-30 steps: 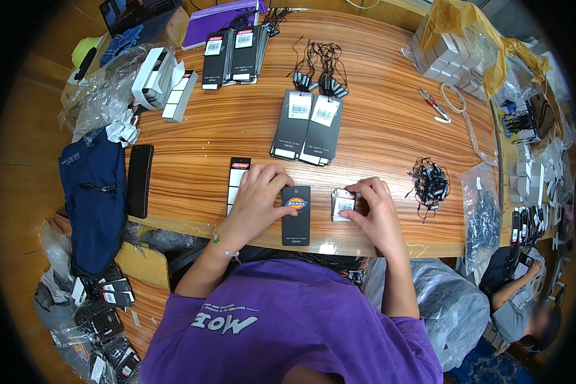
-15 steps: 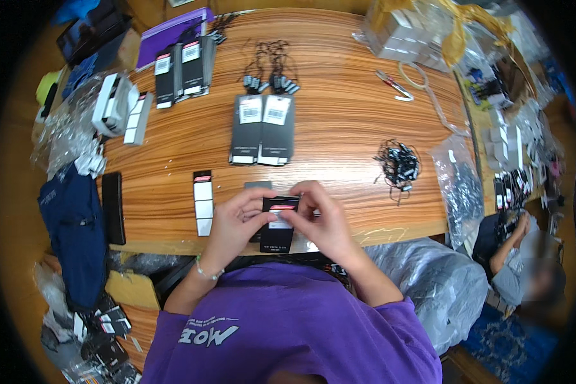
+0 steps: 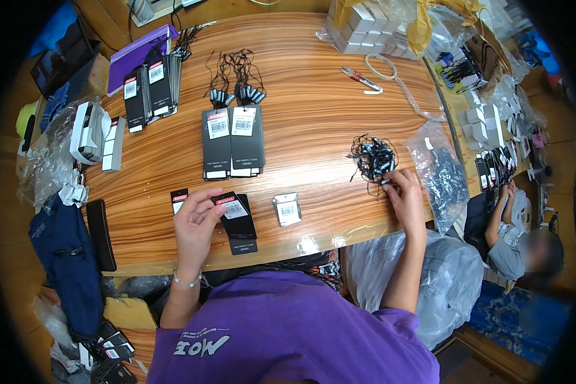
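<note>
Near the front of the table my left hand (image 3: 197,224) pinches a black hang tag (image 3: 239,221) with a white barcode sticker, by its upper left corner. Another dark tag (image 3: 244,247) shows under its lower end. To their right lies a small stack of white labels (image 3: 288,211). Over on the right, my right hand (image 3: 406,197) has its fingertips closed at the near edge of a tangled pile of black tag strings (image 3: 372,157), on a string end with a small seal. A black label strip (image 3: 180,197) is partly hidden behind my left hand.
Two stacks of black tags (image 3: 232,153) with strings attached lie mid-table. More tags (image 3: 152,89) lie by a purple pouch (image 3: 123,67) at the back left. Pliers (image 3: 360,78), a tape ring (image 3: 381,66) and a plastic bag (image 3: 436,173) are on the right. A person sits far right.
My right hand has left the tag and reached right to the string pile. My left hand keeps the tag, now farther left and tilted. The small label stack has come into sight.
</note>
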### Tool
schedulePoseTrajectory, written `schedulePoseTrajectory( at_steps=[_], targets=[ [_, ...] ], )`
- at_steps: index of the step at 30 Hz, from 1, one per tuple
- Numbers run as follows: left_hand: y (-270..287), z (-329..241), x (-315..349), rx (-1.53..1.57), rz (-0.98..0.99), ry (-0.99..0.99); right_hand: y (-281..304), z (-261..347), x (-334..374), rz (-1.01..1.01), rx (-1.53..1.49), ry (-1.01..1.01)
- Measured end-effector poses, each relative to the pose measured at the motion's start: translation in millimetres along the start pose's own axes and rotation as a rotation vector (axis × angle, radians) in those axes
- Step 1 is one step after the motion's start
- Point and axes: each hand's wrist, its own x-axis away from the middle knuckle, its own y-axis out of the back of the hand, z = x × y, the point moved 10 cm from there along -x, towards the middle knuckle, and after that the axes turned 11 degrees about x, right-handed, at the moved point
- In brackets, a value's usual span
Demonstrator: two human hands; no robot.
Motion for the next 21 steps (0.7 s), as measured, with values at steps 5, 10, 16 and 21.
schedulePoseTrajectory(
  at_steps=[5, 10, 16, 21],
  targets=[
    [-4.0, 1.0, -1.6, 0.027, -0.007, 0.067, 6.8, -18.8, -2.2, -0.162, -0.225, -0.074],
    [-8.8, -6.2, -6.0, 0.093, 0.063, 0.025, 17.4, -35.2, -9.9, -0.295, -0.893, -0.240],
    [-43.4, -46.5, -25.7, 0.025, 0.247, -0.047, 31.5, 30.3, -48.5, -0.036, -1.502, -0.135],
    [-90.7, -77.4, -51.8, -0.047, 0.506, -0.028, 42.3, 134.1, -79.5, 0.231, -1.688, 0.147]
  ],
)
